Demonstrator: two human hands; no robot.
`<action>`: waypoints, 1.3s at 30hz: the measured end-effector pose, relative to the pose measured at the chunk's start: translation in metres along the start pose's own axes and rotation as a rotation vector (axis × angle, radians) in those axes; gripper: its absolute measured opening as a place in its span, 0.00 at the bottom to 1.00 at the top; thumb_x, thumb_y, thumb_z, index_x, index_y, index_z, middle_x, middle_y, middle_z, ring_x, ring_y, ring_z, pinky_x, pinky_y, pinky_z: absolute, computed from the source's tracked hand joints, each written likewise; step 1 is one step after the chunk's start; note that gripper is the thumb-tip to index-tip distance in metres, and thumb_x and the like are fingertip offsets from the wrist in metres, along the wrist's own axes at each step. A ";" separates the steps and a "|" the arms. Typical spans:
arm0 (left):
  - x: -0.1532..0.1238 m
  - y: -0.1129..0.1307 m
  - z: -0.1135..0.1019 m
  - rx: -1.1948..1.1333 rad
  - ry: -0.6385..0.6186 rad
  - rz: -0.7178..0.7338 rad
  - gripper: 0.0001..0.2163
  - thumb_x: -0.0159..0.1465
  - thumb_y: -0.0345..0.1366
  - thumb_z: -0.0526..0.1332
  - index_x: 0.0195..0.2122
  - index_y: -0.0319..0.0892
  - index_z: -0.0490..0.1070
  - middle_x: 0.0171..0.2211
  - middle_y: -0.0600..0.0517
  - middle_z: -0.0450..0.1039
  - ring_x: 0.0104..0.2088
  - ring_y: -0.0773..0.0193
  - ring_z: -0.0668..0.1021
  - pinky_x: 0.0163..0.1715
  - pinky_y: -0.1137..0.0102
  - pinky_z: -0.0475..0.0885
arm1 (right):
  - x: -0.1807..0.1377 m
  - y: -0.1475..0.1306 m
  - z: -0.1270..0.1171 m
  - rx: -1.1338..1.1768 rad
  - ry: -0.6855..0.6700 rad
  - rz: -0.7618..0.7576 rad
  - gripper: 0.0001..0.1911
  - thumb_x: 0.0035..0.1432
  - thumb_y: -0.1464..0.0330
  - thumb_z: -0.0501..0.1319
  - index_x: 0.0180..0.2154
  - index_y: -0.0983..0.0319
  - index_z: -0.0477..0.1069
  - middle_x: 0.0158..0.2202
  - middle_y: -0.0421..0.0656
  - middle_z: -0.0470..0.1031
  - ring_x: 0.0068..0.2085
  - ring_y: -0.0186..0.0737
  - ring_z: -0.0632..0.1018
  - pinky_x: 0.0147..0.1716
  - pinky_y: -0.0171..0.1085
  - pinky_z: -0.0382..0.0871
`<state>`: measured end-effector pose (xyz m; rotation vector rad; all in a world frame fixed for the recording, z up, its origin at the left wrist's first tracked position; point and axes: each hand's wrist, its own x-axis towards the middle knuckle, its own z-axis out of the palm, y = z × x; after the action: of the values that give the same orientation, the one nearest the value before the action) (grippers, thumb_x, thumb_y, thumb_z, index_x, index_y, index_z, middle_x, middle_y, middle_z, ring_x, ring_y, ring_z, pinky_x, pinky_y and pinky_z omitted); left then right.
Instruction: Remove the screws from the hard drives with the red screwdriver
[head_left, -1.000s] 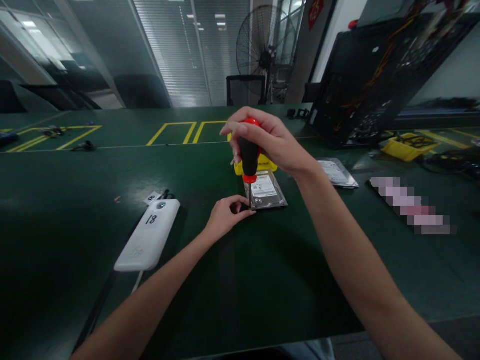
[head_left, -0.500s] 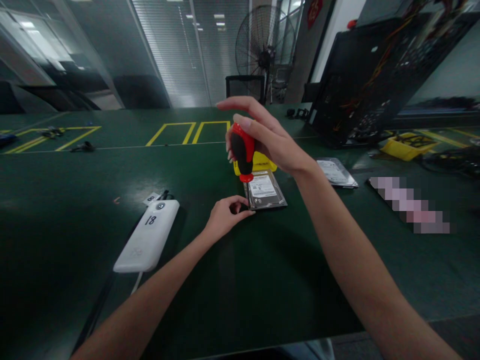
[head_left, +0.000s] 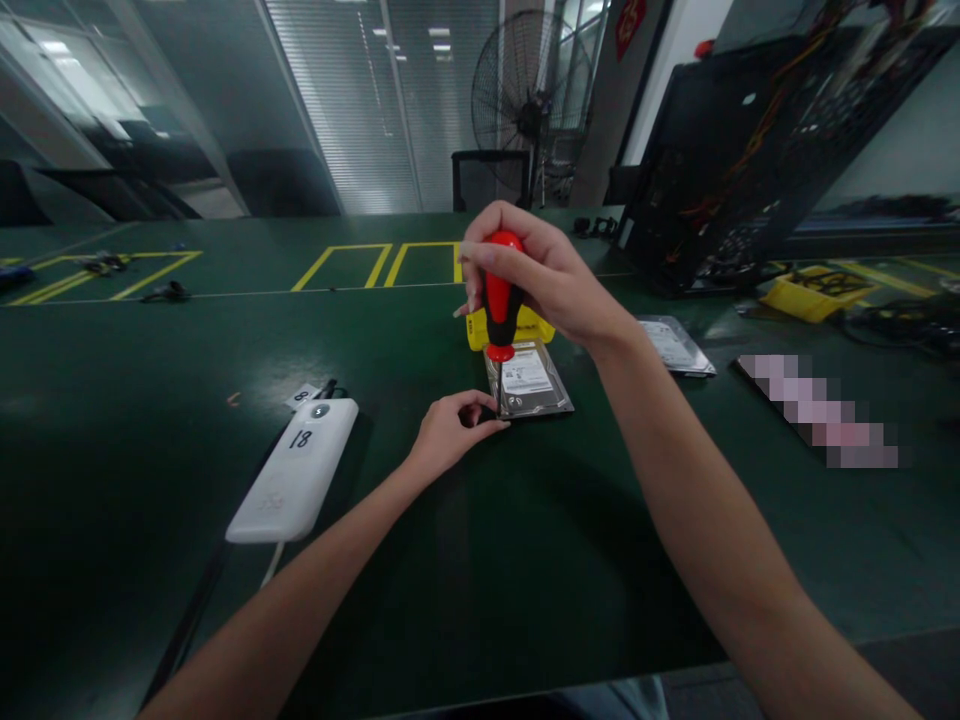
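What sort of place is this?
Probably an office used as an electronics workshop: the right hand holds a screwdriver at what looks like a hard drive, a black computer-like case with exposed wires is at the right, and blinds hang behind.

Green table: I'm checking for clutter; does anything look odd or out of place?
A small reddish scrap lies alone, left of the white device, like stray debris; the pixelated object at right can't be judged.

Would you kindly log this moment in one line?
right hand: holds screwdriver; left hand: at near-left corner of hard drive; screwdriver: upright
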<state>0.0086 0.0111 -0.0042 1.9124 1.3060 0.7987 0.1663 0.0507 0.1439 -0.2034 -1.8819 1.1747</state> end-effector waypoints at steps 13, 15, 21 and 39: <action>0.001 -0.001 0.000 -0.009 0.002 0.006 0.14 0.55 0.44 0.65 0.38 0.42 0.74 0.23 0.58 0.61 0.24 0.68 0.64 0.26 0.72 0.57 | 0.001 0.003 -0.002 0.035 -0.002 0.106 0.12 0.60 0.59 0.56 0.38 0.61 0.66 0.34 0.40 0.67 0.36 0.33 0.72 0.36 0.33 0.73; 0.001 -0.001 0.001 -0.009 0.005 0.003 0.14 0.55 0.44 0.65 0.38 0.42 0.74 0.22 0.58 0.61 0.24 0.69 0.64 0.26 0.72 0.57 | 0.001 0.006 -0.004 0.010 -0.025 0.065 0.12 0.61 0.59 0.56 0.38 0.62 0.65 0.35 0.40 0.67 0.36 0.31 0.72 0.37 0.32 0.72; 0.000 -0.002 0.001 -0.002 0.005 0.015 0.14 0.55 0.45 0.65 0.38 0.42 0.74 0.23 0.58 0.61 0.24 0.68 0.64 0.26 0.72 0.56 | 0.000 0.004 -0.002 -0.031 -0.069 0.002 0.10 0.59 0.63 0.59 0.36 0.64 0.63 0.35 0.39 0.67 0.34 0.27 0.74 0.36 0.30 0.70; 0.000 0.002 -0.001 0.009 -0.001 -0.002 0.13 0.55 0.44 0.65 0.38 0.42 0.74 0.23 0.57 0.62 0.24 0.68 0.64 0.26 0.72 0.57 | 0.001 0.000 0.003 -0.016 -0.086 0.075 0.14 0.65 0.59 0.49 0.37 0.63 0.62 0.30 0.37 0.66 0.30 0.28 0.73 0.33 0.32 0.71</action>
<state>0.0090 0.0106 -0.0017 1.9181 1.3124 0.7918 0.1638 0.0491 0.1439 -0.2374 -1.9741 1.2364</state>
